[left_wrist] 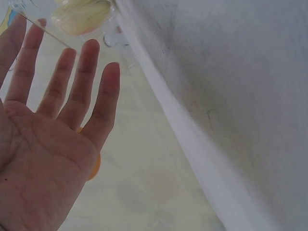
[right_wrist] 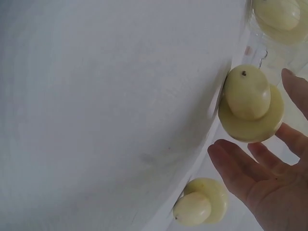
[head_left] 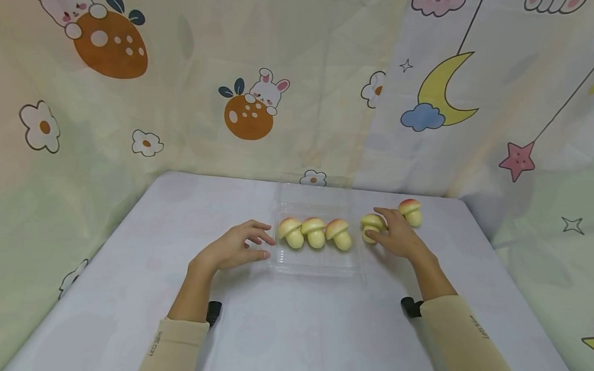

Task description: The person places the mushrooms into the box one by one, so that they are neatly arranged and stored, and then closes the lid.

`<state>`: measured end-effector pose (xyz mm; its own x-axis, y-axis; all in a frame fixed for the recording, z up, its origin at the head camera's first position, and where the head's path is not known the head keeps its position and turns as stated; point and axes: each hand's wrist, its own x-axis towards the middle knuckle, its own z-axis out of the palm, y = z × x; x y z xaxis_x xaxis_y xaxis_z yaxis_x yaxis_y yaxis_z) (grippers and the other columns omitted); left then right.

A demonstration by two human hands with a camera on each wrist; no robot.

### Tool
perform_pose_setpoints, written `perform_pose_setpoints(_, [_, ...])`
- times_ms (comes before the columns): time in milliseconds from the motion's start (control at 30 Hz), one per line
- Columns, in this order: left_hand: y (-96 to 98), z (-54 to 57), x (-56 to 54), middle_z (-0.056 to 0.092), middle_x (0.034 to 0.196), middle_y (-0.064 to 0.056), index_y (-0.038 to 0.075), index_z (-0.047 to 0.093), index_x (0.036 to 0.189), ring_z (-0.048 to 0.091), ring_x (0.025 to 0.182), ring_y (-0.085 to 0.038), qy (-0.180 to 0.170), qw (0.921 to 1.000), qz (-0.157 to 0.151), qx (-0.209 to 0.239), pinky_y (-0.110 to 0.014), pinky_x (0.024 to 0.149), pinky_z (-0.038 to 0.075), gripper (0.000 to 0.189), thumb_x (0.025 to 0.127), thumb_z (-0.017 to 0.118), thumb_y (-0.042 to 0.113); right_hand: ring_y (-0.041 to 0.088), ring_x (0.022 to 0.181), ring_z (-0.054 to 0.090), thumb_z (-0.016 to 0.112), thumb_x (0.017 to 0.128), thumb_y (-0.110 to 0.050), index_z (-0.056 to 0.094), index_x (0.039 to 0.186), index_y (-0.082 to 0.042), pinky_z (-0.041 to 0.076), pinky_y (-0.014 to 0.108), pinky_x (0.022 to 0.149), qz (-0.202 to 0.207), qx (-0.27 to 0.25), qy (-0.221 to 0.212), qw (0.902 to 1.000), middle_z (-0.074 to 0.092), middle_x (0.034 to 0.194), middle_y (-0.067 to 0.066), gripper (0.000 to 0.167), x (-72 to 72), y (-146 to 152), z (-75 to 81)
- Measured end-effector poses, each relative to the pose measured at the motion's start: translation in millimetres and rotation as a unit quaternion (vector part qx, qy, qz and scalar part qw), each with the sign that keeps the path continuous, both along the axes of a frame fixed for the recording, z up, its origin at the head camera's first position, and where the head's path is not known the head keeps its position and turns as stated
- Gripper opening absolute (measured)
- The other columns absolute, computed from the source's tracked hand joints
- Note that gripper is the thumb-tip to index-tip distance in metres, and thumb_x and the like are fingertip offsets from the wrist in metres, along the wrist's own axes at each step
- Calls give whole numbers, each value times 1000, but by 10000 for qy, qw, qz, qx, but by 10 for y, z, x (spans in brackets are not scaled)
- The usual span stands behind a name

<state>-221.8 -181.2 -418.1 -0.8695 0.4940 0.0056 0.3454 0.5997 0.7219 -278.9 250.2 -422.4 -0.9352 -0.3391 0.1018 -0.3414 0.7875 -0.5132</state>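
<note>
A clear plastic box holds a row of three toy mushrooms, a left one, a middle one and a right one, with pale stems and reddish-yellow caps. Just right of the box stands another mushroom. My right hand is spread around it, thumb on one side and fingers on the other; in the right wrist view the hand does not appear closed on it. Beyond that hand is a further mushroom. My left hand, fingers extended and empty, is beside the box's left edge.
A white cloth covers the table. Behind it hangs a patterned curtain with rabbits, flowers and a moon. The box's clear lid stands raised at its back. Black straps show by both wrists.
</note>
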Motion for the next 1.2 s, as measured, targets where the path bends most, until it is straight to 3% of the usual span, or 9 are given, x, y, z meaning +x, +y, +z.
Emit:
perform_pose_setpoints(367, [10, 10, 11, 48, 155, -6, 16, 75, 123, 61, 125, -30, -25, 10000, 18, 38, -53, 106, 49, 31, 95, 75, 29, 40, 114, 50, 70, 98, -32, 43, 150, 5, 43, 60, 98, -31, 59, -33, 10000, 46, 140, 34, 69, -16, 19, -23])
perform_pose_setpoints(600, [22, 22, 4, 47, 156, -6, 16, 75, 124, 60, 126, -30, -60, 10000, 28, 46, -53, 106, 48, 31, 95, 75, 28, 46, 125, 52, 73, 96, -23, 47, 150, -2, 42, 64, 105, -92, -14, -180, 9998, 46, 143, 31, 64, -21, 20, -30])
perform_pose_setpoints(800, [25, -1, -5, 47, 156, -7, 15, 75, 123, 61, 125, -31, -19, 10000, 1, 34, -54, 106, 49, 31, 95, 75, 28, 42, 110, 62, 73, 94, -14, 49, 149, -3, 54, 54, 94, 133, -78, -60, 9999, 54, 134, 28, 61, -22, 11, -50])
perform_pose_setpoints(1000, [28, -8, -3, 47, 156, -7, 15, 75, 124, 61, 125, -30, -44, 10000, -28, 16, -53, 106, 49, 32, 95, 76, 28, 44, 120, 55, 72, 93, -6, 47, 150, 0, 58, 50, 93, 248, -380, -77, 9989, 51, 135, 29, 62, 12, 35, -81])
perform_pose_setpoints(1200, [13, 9, 5, 47, 156, -7, 16, 75, 123, 61, 125, -30, -31, 10000, 19, 18, -53, 106, 49, 31, 95, 76, 29, 44, 127, 50, 69, 94, -2, 44, 151, 4, 55, 54, 98, 441, -869, 112, 9952, 46, 145, 29, 62, 19, 43, -67])
